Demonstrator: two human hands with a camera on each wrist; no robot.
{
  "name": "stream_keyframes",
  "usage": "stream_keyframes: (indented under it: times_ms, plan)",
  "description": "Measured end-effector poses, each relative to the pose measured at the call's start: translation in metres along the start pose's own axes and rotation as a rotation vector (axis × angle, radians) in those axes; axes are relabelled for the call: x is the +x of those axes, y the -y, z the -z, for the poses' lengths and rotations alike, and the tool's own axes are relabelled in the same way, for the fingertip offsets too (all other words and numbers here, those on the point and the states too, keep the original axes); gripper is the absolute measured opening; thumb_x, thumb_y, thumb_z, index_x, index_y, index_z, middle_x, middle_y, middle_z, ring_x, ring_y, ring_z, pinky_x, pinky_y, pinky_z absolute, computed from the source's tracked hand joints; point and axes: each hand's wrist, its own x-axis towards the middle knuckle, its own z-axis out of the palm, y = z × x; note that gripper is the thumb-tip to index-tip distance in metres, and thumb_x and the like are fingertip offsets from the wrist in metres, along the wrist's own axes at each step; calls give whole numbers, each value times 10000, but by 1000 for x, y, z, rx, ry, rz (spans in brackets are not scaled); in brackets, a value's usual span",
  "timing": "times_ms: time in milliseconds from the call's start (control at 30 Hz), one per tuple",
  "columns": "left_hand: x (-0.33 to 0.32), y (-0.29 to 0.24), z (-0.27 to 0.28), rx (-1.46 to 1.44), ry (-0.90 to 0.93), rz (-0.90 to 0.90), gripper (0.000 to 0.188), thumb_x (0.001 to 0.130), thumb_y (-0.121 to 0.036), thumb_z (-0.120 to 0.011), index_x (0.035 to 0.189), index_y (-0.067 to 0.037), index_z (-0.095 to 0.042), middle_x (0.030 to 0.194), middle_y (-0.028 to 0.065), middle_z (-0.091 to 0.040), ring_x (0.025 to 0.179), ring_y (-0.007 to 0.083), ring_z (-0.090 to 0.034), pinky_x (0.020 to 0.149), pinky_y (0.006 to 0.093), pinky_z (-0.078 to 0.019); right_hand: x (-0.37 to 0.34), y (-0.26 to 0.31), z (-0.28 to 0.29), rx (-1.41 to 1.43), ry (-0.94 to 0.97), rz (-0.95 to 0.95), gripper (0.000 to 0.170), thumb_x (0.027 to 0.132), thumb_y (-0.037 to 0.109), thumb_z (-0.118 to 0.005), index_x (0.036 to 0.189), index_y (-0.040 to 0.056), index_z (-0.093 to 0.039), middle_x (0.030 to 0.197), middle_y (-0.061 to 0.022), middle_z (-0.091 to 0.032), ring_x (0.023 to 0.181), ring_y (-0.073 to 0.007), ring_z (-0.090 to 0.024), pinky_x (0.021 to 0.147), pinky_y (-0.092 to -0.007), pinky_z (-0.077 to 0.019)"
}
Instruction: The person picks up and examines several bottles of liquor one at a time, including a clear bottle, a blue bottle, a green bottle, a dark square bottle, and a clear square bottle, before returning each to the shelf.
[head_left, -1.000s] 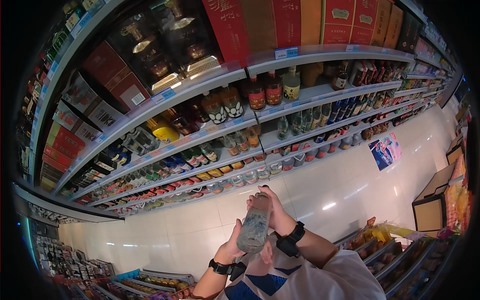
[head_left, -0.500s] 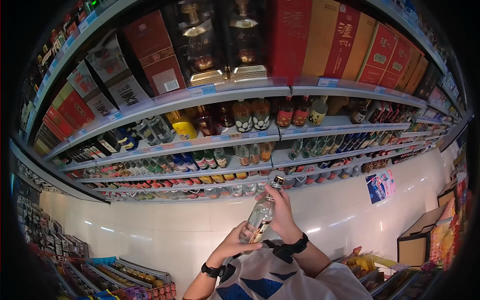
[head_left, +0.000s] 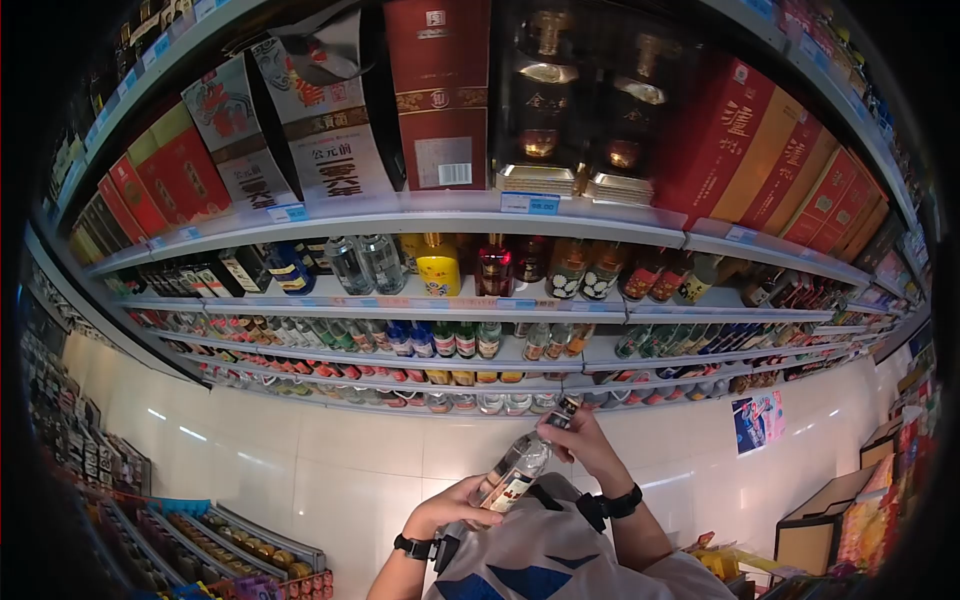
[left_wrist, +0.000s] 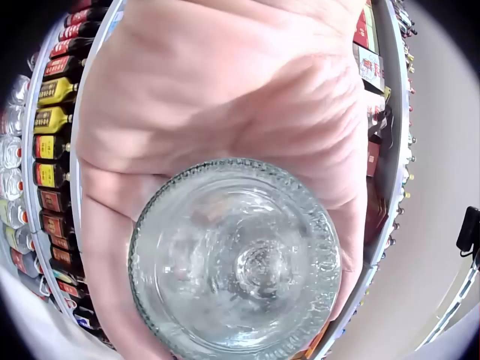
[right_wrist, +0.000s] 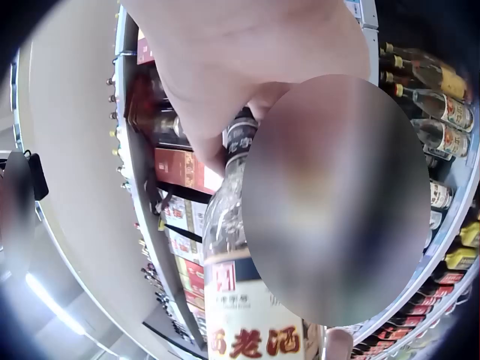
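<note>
A clear glass bottle [head_left: 520, 463] with a dark cap slants between both hands in the head view, its neck up and to the right. The left hand [head_left: 452, 507] holds it around the lower body. In the left wrist view, its round glass base [left_wrist: 236, 259] lies against the palm. My right hand [head_left: 585, 440] grips the neck just under the cap. Seen from the right wrist, the cream label [right_wrist: 251, 307] carries red characters, and a dark band [right_wrist: 240, 133] wraps the neck beside the fingers. A blurred oval hides part of the bottle there.
Shelves of bottles stand ahead, with boxed bottles [head_left: 440, 100] on the upper tier and a price-tagged shelf edge [head_left: 400, 215]. A poster [head_left: 758, 422] lies on the pale tiled floor [head_left: 350, 465]. Racks of goods [head_left: 230, 545] stand behind to the left, and a carton [head_left: 815, 520] at the right.
The bottle has turned, bringing its front label into sight, and tilts further to the right. The right hand stays near the neck, the left near the base. The head view has swung left along the shelves.
</note>
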Motion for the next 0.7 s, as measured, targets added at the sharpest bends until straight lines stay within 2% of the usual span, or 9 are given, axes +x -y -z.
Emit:
stream_keyframes:
  times_ms: [100, 200, 300, 333, 367, 433, 500, 633, 700]
  plan:
    - [0, 7, 25, 86, -2, 23, 585, 798, -237, -921, 1247, -66, -587, 945, -21, -608, 929, 102, -671, 820, 283, -557, 6, -3, -15, -67, 190, -150, 210, 937, 188, -785, 1043, 17, -727, 849, -28, -696, 548, -82, -608, 441, -242, -462]
    - [9, 28, 51, 323, -1, -110, 645, 784, -229, -923, 1298, -50, -578, 1032, 5, -650, 1016, 118, -656, 886, 304, -551, 14, -12, -30, -115, 287, -214, 360, 911, 218, -828, 1211, 39, -745, 784, -26, -717, 564, -79, -627, 511, -230, -502]
    - [26, 40, 59, 453, -172, -279, 716, 802, -251, -900, 1379, -22, -544, 1177, 102, -694, 1123, 236, -672, 970, 352, -532, 23, -21, -45, -280, 257, -182, 348, 906, 241, -836, 1169, 26, -761, 803, -33, -730, 584, -67, -624, 533, -230, -511]
    - [32, 45, 59, 712, -390, -292, 753, 823, -284, -877, 1424, -20, -509, 1238, 154, -684, 1168, 301, -659, 997, 373, -517, 32, -29, -47, -362, 250, -10, 378, 906, 268, -839, 1172, 12, -762, 803, -38, -730, 579, -62, -614, 528, -222, -509]
    - [37, 49, 62, 800, -475, -311, 770, 845, -316, -853, 1449, -17, -481, 1261, 188, -674, 1186, 347, -649, 1004, 390, -514, 40, -31, -45, -364, 252, -15, 378, 906, 268, -839, 1172, 12, -762, 803, -38, -730, 579, -62, -614, 528, -222, -509]
    - [43, 48, 63, 973, -656, -325, 810, 888, -380, -805, 1499, -10, -423, 1306, 256, -654, 1221, 440, -627, 1019, 423, -508, 60, -32, -43, -265, -23, -180, 366, 894, 279, -849, 1127, 12, -761, 786, -53, -721, 553, -77, -621, 488, -227, -501]
    - [42, 42, 61, 662, -587, -120, 817, 903, -375, -787, 1520, -23, -384, 1296, 255, -663, 1188, 441, -650, 1005, 446, -522, 91, -51, -24, -137, -227, -109, 357, 905, 274, -828, 1074, -23, -725, 788, -81, -710, 495, -135, -639, 421, -258, -513]
    - [39, 31, 76, 777, -509, -35, 741, 937, -461, -711, 1509, -70, -449, 1266, 285, -677, 1153, 452, -664, 989, 470, -532, 151, -60, 12, -30, -465, -47, 374, 918, 282, -804, 1086, -32, -689, 827, -108, -708, 460, -194, -649, 392, -288, -537]
    - [36, 20, 80, 833, -554, 2, 711, 940, -484, -683, 1490, -75, -490, 1250, 293, -681, 1153, 445, -667, 994, 485, -531, 171, -62, 19, -13, -513, 0, 396, 917, 274, -802, 1106, -62, -710, 849, -107, -719, 476, -170, -649, 393, -281, -538]
